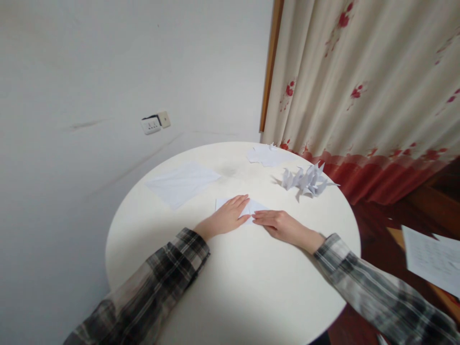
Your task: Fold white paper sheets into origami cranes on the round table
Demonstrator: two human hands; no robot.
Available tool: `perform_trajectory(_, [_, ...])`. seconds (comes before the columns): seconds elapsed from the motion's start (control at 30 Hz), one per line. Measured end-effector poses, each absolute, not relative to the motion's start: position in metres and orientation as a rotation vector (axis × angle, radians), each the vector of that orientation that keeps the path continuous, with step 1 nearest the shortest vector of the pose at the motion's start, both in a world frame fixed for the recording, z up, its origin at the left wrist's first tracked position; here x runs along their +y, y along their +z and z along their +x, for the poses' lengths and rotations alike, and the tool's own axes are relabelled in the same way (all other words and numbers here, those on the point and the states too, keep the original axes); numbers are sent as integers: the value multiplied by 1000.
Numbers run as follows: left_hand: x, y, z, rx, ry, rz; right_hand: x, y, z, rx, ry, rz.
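A folded sheet of white paper (246, 210) lies flat on the round white table (230, 287), partly covered by both hands. Across its left part rests my left hand (230, 214), fingers stretched out and pressed down on the paper. My right hand (282, 225) is at the paper's right part, its fingers straight and close together, fingertips touching the surface near the middle. Neither hand grips anything. Between the fingertips of the two hands a strip of the folded paper shows.
Several folded paper cranes (311, 181) are bunched at the table's right. A creased white sheet (185, 182) lies at the left, and more paper pieces (268, 155) at the back. Beyond are a wall socket (151, 125), a curtain (359, 86) and written sheets (431, 256) at the right.
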State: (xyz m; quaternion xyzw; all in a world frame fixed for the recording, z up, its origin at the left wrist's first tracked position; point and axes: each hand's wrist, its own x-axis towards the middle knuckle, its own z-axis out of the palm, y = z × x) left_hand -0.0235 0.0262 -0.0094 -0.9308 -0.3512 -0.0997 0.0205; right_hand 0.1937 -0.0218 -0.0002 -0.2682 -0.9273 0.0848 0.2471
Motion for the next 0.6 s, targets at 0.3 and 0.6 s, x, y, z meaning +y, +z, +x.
perform_trajectory(0.3, [18, -3, -6, -1238, -474, -2736, -28, 7, 186, -2450, 289, -736])
perform_trajectory(0.6, [26, -4, -21, -1161, -331, -3047, -3, 0, 203, -1940, 403, -1311])
